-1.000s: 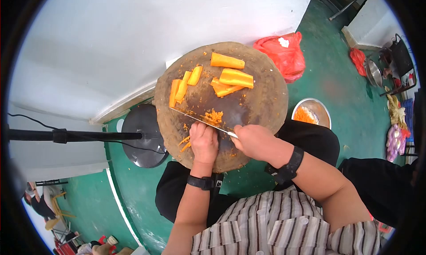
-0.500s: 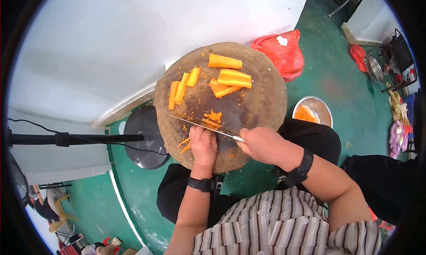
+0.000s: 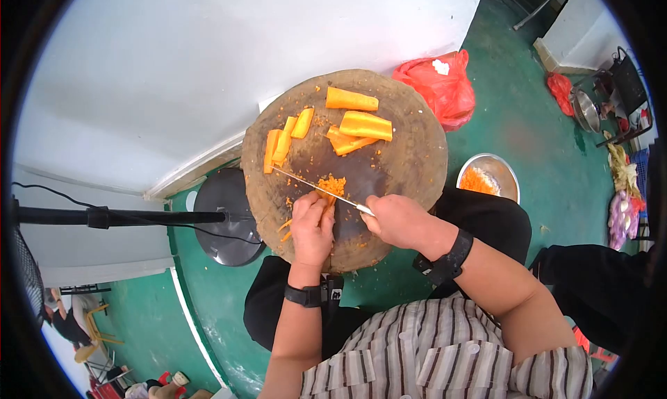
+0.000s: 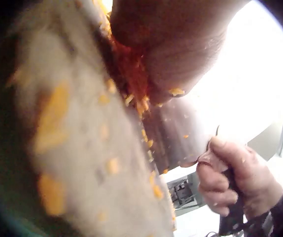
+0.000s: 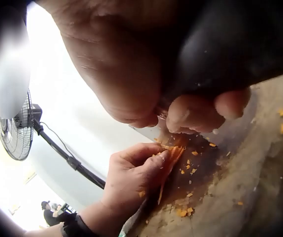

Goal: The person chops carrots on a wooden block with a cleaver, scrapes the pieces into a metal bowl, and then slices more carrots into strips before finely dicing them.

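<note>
A round wooden chopping block stands before the person's knees. In the right hand is the dark handle of a kitchen knife, its blade slanting across the block. Curled fingers of the left hand pinch a bundle of thin carrot strips right beside the blade. Finely chopped carrot lies in a small heap on the blade's far side. Thick carrot pieces sit at the back of the block, and narrower carrot slabs at its left.
On the floor to the right stands a metal bowl with chopped carrot and something white in it. A red plastic bag lies behind the block. To the left are a black pole and its round base, close to the white wall.
The left hand has shifted slightly left, and its thumb and the carrot strips now show. The knife went a little right, then back left toward the slabs.
</note>
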Available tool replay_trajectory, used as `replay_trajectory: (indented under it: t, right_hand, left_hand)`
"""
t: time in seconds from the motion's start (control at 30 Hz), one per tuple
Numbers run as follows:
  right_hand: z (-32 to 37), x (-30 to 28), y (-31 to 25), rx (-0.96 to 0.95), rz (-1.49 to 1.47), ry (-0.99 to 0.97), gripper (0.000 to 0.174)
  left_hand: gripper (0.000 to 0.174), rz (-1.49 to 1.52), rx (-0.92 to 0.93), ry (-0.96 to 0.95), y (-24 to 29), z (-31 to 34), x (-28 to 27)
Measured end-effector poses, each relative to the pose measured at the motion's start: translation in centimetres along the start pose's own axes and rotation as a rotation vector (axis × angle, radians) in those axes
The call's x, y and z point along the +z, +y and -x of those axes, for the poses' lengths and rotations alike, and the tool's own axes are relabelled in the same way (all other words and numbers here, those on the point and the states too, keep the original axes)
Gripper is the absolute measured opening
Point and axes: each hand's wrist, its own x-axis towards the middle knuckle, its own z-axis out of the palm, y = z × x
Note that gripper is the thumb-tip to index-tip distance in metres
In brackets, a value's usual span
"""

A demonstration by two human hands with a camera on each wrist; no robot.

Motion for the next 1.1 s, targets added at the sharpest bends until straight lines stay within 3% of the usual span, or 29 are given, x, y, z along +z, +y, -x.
replay_trajectory:
  t: [0.13,0.33,0.83,1.1]
  right_hand:
    - [0.2,0.4,0.2,-0.013,-0.005,0.024,0.022]
    - [0.1,0.3,0.0,0.020,-0.045,0.015,0.025]
    - [2.5,-1.6,-1.7,-0.043,0.128,-0.031,0.021]
    - [0.4,0.4,-2.1,-0.057,0.113,0.013,0.018]
  left_hand:
    - [0.032,-0.032,0.032,-0.030,-0.5,0.2,-1.3]
    - [0.027,-0.186,0.163,-0.007,-0.7,0.6,-0.2]
    - [0.025,-0.281,0.197,0.023,-1.0,1.0,0.8]
    - [0.022,-0.276,0.190,0.045,-1.0,1.0,0.9]
